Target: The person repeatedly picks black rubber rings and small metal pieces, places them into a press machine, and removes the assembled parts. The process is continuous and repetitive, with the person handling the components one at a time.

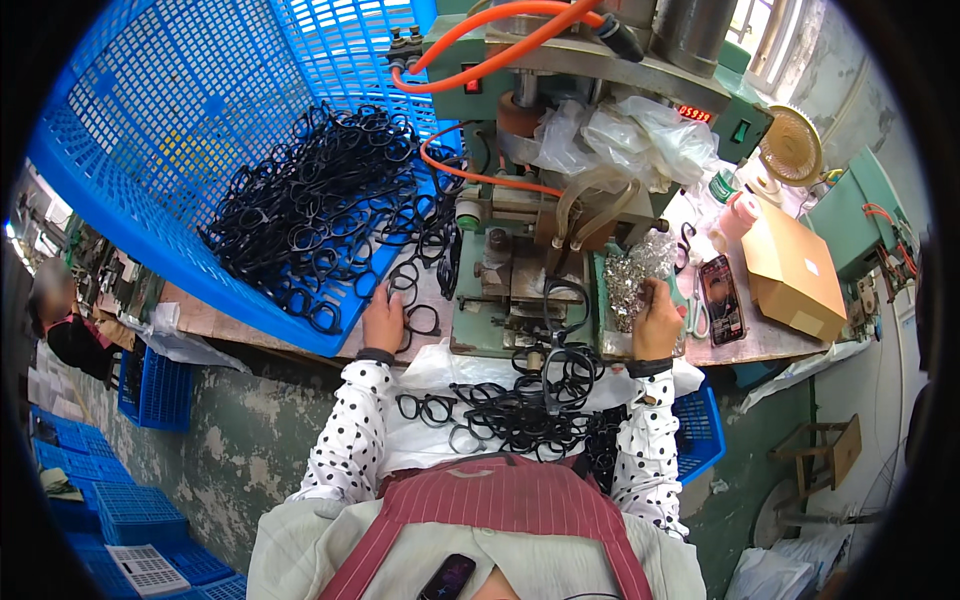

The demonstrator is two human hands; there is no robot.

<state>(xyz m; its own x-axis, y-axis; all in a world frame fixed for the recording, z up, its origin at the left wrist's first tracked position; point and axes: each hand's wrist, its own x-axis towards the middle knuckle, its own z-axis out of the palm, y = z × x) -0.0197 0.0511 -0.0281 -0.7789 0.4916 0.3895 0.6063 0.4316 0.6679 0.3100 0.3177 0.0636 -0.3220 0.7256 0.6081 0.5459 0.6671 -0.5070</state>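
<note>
My left hand (pixel 383 320) is closed at the edge of a black eyeglass frame (pixel 423 320), beside the big blue basket. My right hand (pixel 657 322) has its fingers pinched together at a tray of small shiny metal parts (pixel 626 285); what lies between the fingertips is too small to make out. Between my hands, one black eyeglass frame (pixel 567 310) stands at the front of the green press (pixel 480 325). More black eyeglass frames (pixel 515 415) lie heaped on the white cloth over my lap.
A tilted blue basket (pixel 120 230) holds a large heap of black frames. Orange air hoses (pixel 480 75) and a plastic bag (pixel 640 140) hang about the press. To the right are a phone (pixel 722 300), scissors (pixel 697 318) and a cardboard box (pixel 795 270). Another person (pixel 70 330) sits far left.
</note>
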